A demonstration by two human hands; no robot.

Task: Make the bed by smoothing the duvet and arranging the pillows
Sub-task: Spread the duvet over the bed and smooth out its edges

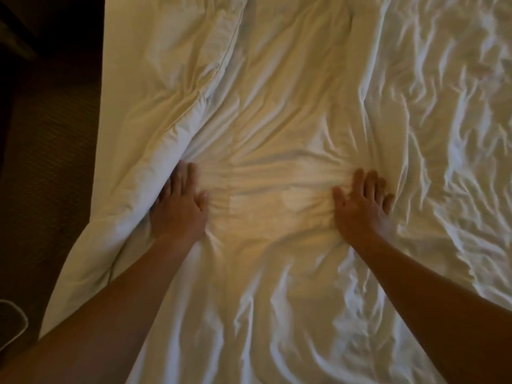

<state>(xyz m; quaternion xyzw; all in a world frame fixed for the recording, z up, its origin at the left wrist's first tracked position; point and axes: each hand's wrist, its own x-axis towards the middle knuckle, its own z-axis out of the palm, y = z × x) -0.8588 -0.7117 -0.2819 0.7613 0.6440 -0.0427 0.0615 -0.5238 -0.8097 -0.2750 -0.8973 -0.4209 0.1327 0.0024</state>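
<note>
Dim floor [41,162] borders white duvet [277,106] (badly creased); my left hand [180,206] and right hand [360,206] press it, fingers spread flat.

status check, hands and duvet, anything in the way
Left hand and right hand both flat, pressing duvet. Duvet heavily wrinkled, folded edge by left hand. No pillows in view, nothing blocking.

One head-worn view — looking steeply down, close over the duvet [277,120], perhaps from the bed's side edge.
</note>
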